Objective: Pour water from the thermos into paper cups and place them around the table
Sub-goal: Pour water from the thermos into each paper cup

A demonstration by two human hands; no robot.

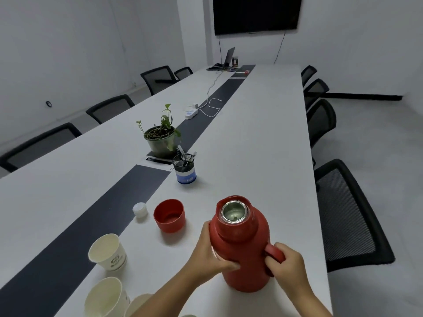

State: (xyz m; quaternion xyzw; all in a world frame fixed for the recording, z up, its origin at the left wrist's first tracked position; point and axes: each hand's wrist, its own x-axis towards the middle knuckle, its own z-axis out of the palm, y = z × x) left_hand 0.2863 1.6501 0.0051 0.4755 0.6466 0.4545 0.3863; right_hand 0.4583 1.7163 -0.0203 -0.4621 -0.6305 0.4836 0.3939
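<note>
**Now: both hands on open thermos, pour not started**

Thermos (240,245) stands upright on the desk (263,138), near edge, right of the dark centre strip. Mouth is open, steel neck visible. Red lid (169,215) sits upside down just left of it, white stopper (140,209) beside that, both apart from the thermos.

Hands:
- right hand (287,263) is wrapped around the handle, fingers closed on it
- left hand (211,250) is pressed flat against the body's left side, steadying rather than gripping round

Cups: one paper cup (107,251) left of the thermos, a second cup (105,297) nearer, more at the bottom edge, partly hidden by the left forearm. They look empty from here, can't be certain.

Handling, my read:
- rigid plastic shell, smooth, so the palm on the side could slip; the handle is the real hold
- likely heavy if full, fill level not visible; liner may be fragile, so set down gently
- wide mouth with no stopper will probably release fast, so tilt slowly
- cups are light and thin, easy to tip or crush; hold low with light pressure, don't squeeze the rim once filled

Cups are well left of the thermos, so bring one closer or carry the thermos over.
</note>
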